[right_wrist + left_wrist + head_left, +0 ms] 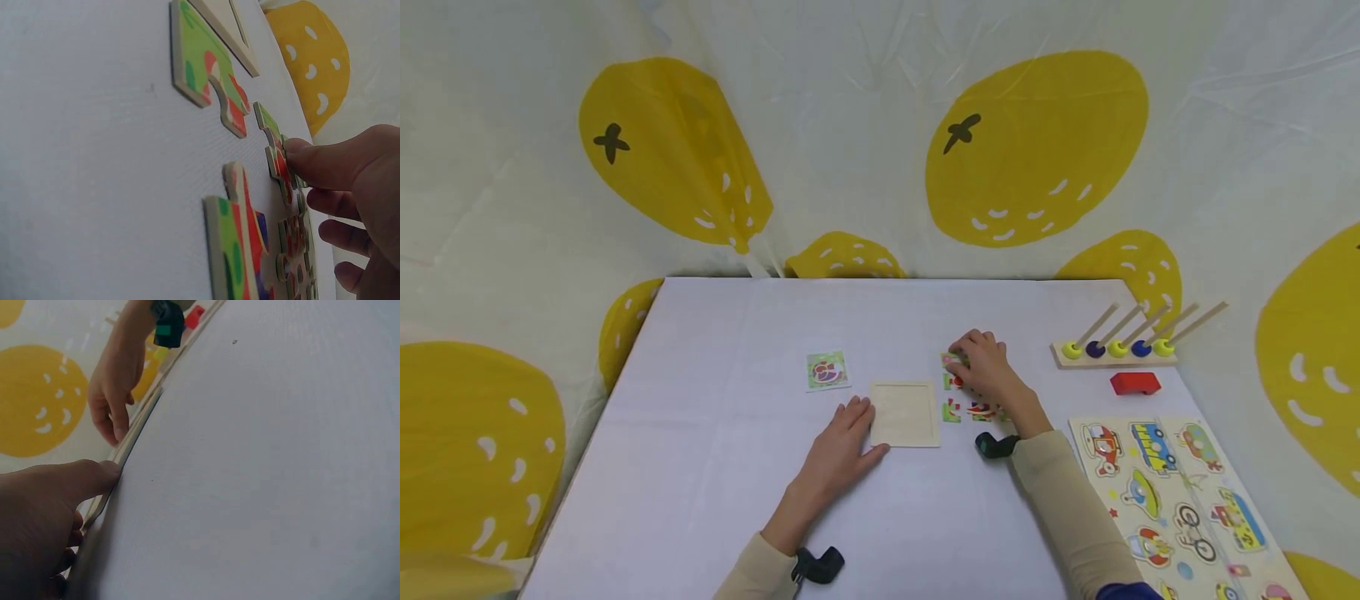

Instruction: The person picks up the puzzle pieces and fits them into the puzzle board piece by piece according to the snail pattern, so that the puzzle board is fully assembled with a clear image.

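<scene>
My left hand (840, 447) rests at the left side of a square wooden puzzle frame (937, 417), its thumb at the near left corner. In the left wrist view the thumb (94, 479) touches the frame's edge. Over loose jigsaw pieces right of the frame, my right hand (988, 367) bends its thumb and fingers round a puzzle piece (278, 159) in the far left of the group. The thumb (312, 161) touches it; the index fingertip is hidden in the right wrist view. Nearer puzzle pieces (206, 69) lie flat, green and red.
Left of the frame lies a small picture card (827, 372). To the right stand a peg stand (1112, 360) with yellow and blue beads and a red block (1135, 383). A vehicle picture board (1172, 500) lies at the near right. A patterned curtain (850, 125) hangs behind the table.
</scene>
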Motion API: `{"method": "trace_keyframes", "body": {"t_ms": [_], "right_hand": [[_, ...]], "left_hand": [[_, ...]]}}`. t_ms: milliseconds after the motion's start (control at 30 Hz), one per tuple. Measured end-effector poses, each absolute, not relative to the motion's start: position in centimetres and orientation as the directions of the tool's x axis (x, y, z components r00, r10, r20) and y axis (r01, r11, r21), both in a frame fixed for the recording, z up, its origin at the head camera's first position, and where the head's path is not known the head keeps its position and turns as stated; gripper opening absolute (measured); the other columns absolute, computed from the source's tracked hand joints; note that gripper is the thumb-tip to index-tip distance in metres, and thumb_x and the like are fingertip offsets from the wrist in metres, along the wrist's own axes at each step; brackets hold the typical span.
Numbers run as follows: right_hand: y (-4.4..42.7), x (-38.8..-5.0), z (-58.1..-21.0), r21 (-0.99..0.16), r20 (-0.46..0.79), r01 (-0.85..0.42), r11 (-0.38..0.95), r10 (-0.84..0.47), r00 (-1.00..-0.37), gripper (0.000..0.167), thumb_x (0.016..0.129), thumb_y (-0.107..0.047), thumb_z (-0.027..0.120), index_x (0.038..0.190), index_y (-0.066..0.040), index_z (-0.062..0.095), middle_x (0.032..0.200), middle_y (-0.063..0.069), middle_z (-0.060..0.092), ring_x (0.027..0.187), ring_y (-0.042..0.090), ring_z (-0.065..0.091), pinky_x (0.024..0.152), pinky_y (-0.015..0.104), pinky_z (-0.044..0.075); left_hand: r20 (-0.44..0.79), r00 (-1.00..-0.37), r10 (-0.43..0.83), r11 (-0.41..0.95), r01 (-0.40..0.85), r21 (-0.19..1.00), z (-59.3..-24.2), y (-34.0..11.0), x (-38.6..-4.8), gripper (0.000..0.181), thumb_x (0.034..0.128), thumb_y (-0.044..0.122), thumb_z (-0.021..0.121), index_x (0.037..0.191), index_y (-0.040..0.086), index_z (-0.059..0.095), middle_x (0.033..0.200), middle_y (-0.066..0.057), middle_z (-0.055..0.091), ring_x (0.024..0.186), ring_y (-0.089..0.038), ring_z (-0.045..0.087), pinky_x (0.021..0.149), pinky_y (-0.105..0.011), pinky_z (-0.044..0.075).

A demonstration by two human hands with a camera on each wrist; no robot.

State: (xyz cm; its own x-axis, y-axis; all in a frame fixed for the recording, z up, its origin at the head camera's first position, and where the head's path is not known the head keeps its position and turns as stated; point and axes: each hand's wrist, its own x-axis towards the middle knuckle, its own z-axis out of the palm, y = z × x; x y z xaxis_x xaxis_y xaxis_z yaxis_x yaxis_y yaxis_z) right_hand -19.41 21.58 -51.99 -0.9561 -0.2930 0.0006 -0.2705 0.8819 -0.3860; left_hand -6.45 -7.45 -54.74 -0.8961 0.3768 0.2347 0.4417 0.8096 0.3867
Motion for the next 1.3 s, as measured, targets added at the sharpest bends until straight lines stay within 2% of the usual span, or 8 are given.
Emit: {"method": "trace_keyframes", "body": {"t_ms": [233,467,633,867,1300], "right_hand": [[21.6,-19.5,-51.9,-0.418,0.013,-0.270,0.867,-0.292,-0.956,0.036,0.092,-0.027,0.071,0.120,-0.005,0.065,0.123,0.014,0.062,0.116,0.035,0.048,0.095,0.054,0.039],[21.0,-19.3,-51.7,-0.485,-0.003,-0.225,0.845,-0.259,-0.966,0.031,0.096,-0.026,0.069,0.120,-0.007,0.064,0.102,0.008,0.066,0.099,0.026,0.052,0.092,0.048,0.036],[21.0,-19.3,-51.8,-0.541,0.010,-0.218,0.813,-0.253,-0.967,0.026,0.099,-0.024,0.064,0.120,-0.009,0.063,0.096,0.006,0.065,0.089,0.024,0.055,0.088,0.045,0.040],[20.7,-18.8,-51.6,-0.685,-0.028,-0.144,0.714,-0.222,-0.975,0.032,0.101,-0.028,0.061,0.126,-0.008,0.057,0.099,0.008,0.062,0.084,0.020,0.054,0.074,0.031,0.048],[18.9,-17.4,-51.4,-0.713,0.053,-0.213,0.668,-0.252,-0.966,0.030,0.098,-0.022,0.065,0.121,-0.003,0.061,0.093,0.007,0.066,0.078,0.015,0.058,0.067,0.023,0.050]], "left_hand": [[0.272,-0.883,0.382,0.816,0.460,0.351,-55.3,-7.4,-6.4,0.061,0.0881,0.040,0.075,0.132,-0.001,0.063,0.141,-0.014,0.060,0.138,-0.029,0.052,0.118,-0.045,0.041],[0.253,-0.889,0.381,0.821,0.451,0.350,-55.4,-7.4,-6.5,0.061,0.0893,0.041,0.074,0.133,0.000,0.062,0.143,-0.013,0.059,0.140,-0.028,0.051,0.120,-0.045,0.039],[0.234,-0.893,0.383,0.827,0.445,0.343,-55.5,-7.3,-6.5,0.061,0.0898,0.042,0.073,0.134,0.001,0.062,0.144,-0.013,0.059,0.140,-0.029,0.050,0.120,-0.045,0.039],[0.221,-0.899,0.378,0.828,0.435,0.354,-55.2,-7.3,-6.4,0.062,0.0897,0.042,0.073,0.134,0.001,0.061,0.144,-0.013,0.059,0.141,-0.029,0.050,0.120,-0.045,0.039],[0.244,-0.894,0.376,0.827,0.442,0.347,-55.1,-7.3,-6.3,0.061,0.0889,0.041,0.074,0.133,0.001,0.062,0.143,-0.013,0.059,0.139,-0.029,0.051,0.118,-0.043,0.041]]}}
